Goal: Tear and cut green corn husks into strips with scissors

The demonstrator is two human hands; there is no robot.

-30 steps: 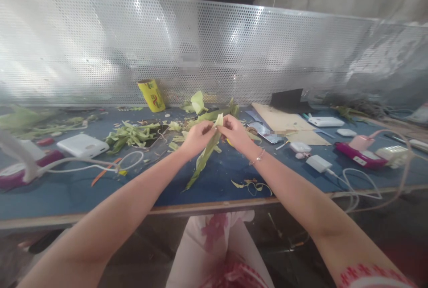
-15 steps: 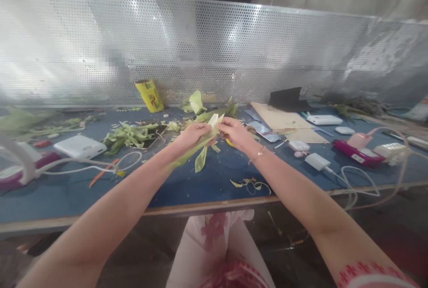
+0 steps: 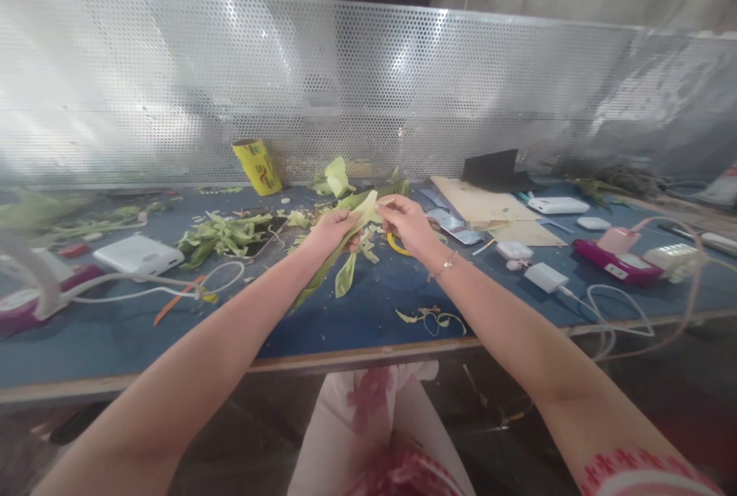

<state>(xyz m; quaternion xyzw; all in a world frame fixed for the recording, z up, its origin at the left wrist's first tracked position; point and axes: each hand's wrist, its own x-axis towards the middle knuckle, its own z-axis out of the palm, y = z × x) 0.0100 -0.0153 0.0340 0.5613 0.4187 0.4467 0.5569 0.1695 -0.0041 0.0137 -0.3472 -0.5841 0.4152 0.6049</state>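
A long pale-green leafy stalk [image 3: 364, 210] is gripped by my left hand [image 3: 334, 233], its green part trailing down toward me past the wrist. Just right of its pale tip, my right hand [image 3: 403, 223] is pinched closed; a thin pale bit shows at the fingertips, too small to make out fully. Under the hands, a loose leaf [image 3: 345, 276] lies on the blue table [image 3: 339, 331]. To the left sits a pile of green strips [image 3: 224, 233] by a dark tray. A yellow ring [image 3: 397, 245] is partly hidden by my right hand.
A yellow can [image 3: 258, 167] leans near the perforated metal screen [image 3: 368, 89]. White power banks [image 3: 138, 254], cables and purple power strips [image 3: 616, 263] flank both sides. Cardboard [image 3: 484, 200] and a phone [image 3: 454, 226] lie right of centre. Scraps [image 3: 431, 317] are near the front edge.
My right hand has drawn slightly right, apart from the stalk's tip. More of the pale tip shows above my left hand, and more of the yellow ring is visible.
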